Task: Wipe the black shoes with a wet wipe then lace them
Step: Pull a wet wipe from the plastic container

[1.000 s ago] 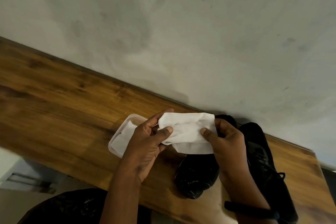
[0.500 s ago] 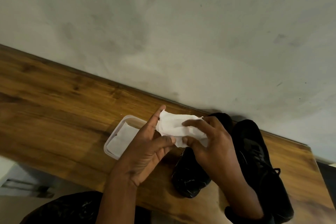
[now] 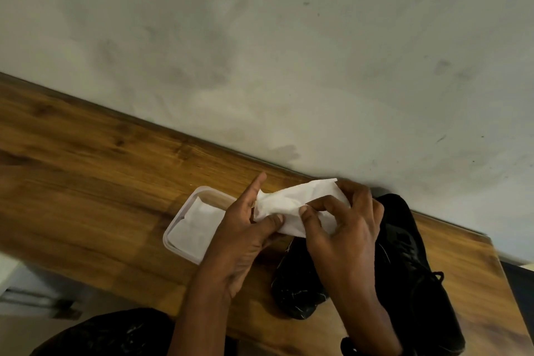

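Bunching the wet wipe [image 3: 291,208] into a pad, looks like

Left hand [image 3: 245,228] and right hand [image 3: 344,228] both pinch it above the black shoes [image 3: 410,254]; wipe tub [image 3: 173,240] sits just left, handy for refills.

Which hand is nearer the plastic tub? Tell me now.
Left. The left hand overlaps the right edge of the plastic tub, pinching the wet wipe; the right hand holds the wipe's other end farther right, above the black shoes.

glossy wood-grain table [image 3: 86,170], clear plastic tub [image 3: 185,248], seemingly matt black shoes [image 3: 410,269].
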